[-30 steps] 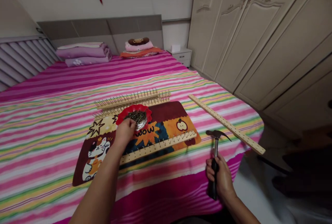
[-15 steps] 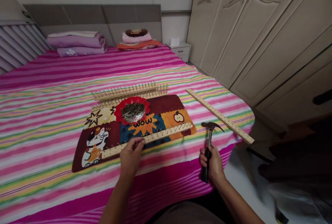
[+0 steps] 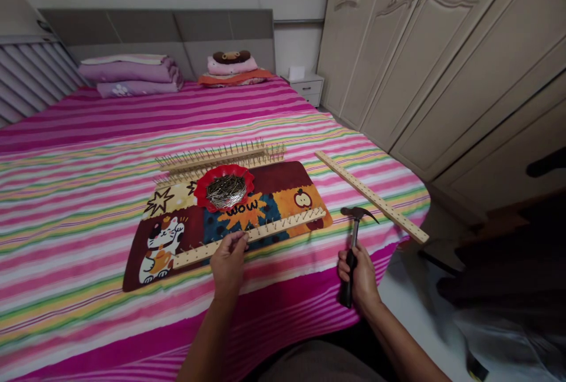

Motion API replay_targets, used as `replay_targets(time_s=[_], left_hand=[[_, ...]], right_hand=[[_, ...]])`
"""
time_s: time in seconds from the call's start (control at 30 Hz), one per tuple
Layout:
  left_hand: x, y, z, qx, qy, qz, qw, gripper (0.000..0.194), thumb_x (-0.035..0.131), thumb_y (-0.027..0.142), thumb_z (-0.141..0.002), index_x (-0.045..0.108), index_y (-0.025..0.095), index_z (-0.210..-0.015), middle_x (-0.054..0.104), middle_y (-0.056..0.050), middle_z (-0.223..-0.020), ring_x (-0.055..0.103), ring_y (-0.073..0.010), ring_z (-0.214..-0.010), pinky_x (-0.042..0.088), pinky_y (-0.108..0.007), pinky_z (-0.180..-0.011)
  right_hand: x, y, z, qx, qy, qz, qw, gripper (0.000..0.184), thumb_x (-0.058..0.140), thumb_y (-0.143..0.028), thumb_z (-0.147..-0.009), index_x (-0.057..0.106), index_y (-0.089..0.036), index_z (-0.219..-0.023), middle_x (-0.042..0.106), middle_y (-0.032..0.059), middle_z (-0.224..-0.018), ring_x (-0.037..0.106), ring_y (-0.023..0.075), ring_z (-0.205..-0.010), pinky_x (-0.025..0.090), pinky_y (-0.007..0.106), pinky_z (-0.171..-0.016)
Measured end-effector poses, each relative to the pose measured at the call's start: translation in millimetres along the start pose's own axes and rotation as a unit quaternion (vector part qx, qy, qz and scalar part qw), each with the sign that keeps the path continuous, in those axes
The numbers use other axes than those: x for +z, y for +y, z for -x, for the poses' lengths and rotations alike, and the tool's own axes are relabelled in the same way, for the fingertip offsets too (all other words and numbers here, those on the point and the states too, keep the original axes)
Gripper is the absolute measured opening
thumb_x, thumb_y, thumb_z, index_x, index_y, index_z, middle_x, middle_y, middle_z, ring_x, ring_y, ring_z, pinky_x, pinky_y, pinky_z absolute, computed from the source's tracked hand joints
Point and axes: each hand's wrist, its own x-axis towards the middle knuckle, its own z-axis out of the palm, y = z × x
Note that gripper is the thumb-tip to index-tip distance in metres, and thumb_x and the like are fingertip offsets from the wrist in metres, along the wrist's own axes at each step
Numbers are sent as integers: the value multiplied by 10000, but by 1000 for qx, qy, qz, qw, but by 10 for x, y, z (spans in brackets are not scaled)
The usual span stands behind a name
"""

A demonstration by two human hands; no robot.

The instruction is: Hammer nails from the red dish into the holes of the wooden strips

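Observation:
My left hand [image 3: 229,258] is closed in a pinch at the near side of a wooden strip [image 3: 283,226], on a nail mostly hidden by its fingertips. Short rows of nails stand along this strip, which lies across a patterned mat [image 3: 145,252]. Behind it on the mat sits a red scalloped bowl [image 3: 201,193] with many loose nails [image 3: 226,190]. In my right hand [image 3: 363,276] is a claw hammer [image 3: 355,226], gripped by its black handle, head up, over the bed's near edge and to the right of the mat.
Nail-studded wooden strips [image 3: 212,161] lie behind the bowl. Another strip with rows of holes [image 3: 371,194] lies slanted at the right on the striped bedsheet [image 3: 79,205]. Folded bedding [image 3: 132,75] rests by the headboard. A wardrobe [image 3: 420,75] stands along the right.
My left hand has come from the nail bowl toward me to the near strip and stays there. My right hand still holds the hammer. The view has tilted slightly.

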Motion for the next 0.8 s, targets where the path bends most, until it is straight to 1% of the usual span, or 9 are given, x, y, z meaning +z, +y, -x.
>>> replay_targets(time_s=[0.17,0.23,0.33,0.43,0.53,0.6,0.67,0.73,0.8], left_hand=[[24,-48,-1,8,7,1,1000,306,670,434,-622,663,188,-806,664,9,-659,597,-129,-620,489,-249,-628],[25,-48,8,17,8,-23,1000,296,656,435,-630,668,194,-801,668,7,-656,604,-139,-624,488,-254,-624],[21,-35,29,55,15,-80,995,267,619,436,-655,677,211,-786,689,0,-688,621,-157,-650,488,-269,-647],[22,-34,43,100,27,-134,986,237,587,423,-674,679,224,-766,702,0,-705,632,-166,-669,487,-271,-664],[27,-59,40,131,31,-168,976,223,568,410,-697,679,232,-773,705,1,-715,635,-166,-667,487,-263,-649],[30,-87,32,158,27,-181,970,220,551,402,-722,678,235,-788,711,-2,-741,639,-165,-676,491,-262,-653],[30,-113,23,194,21,-193,962,215,539,387,-744,678,233,-799,717,-13,-784,647,-170,-717,496,-268,-686],[31,-130,16,224,12,-203,953,209,527,367,-764,678,229,-804,719,-24,-815,652,-177,-764,497,-277,-726],[33,-137,13,238,8,-211,948,200,519,348,-776,678,228,-799,718,-27,-817,653,-180,-783,496,-280,-741]], right_hand=[[8,-9,6,-4,0,5,1000,238,606,-308,-693,456,-259,-871,535,-111,-502,365,36,-297,259,92,-263],[18,-9,9,-7,4,8,1000,236,606,-313,-694,458,-258,-868,533,-111,-503,364,35,-297,257,92,-261],[47,-9,47,-13,8,16,1000,237,602,-319,-707,468,-260,-894,525,-115,-513,367,34,-303,263,92,-264],[102,-50,178,-11,3,31,999,266,604,-329,-723,488,-265,-954,510,-118,-520,366,37,-311,273,97,-263],[219,-195,405,3,-11,57,998,335,623,-328,-739,516,-262,-1049,539,-97,-547,397,50,-331,281,107,-261],[344,-343,572,25,-38,85,995,415,632,-328,-753,519,-258,-1146,564,-74,-569,420,63,-350,288,117,-263],[498,-483,715,76,-101,126,984,523,626,-348,-768,476,-259,-1262,565,-64,-581,413,65,-355,281,125,-265],[659,-562,817,128,-173,168,962,594,609,-361,-782,421,-269,-1338,560,-60,-593,405,62,-359,270,125,-269],[803,-559,878,152,-226,211,939,595,580,-365,-801,402,-278,-1363,552,-60,-605,400,57,-362,262,122,-273]])
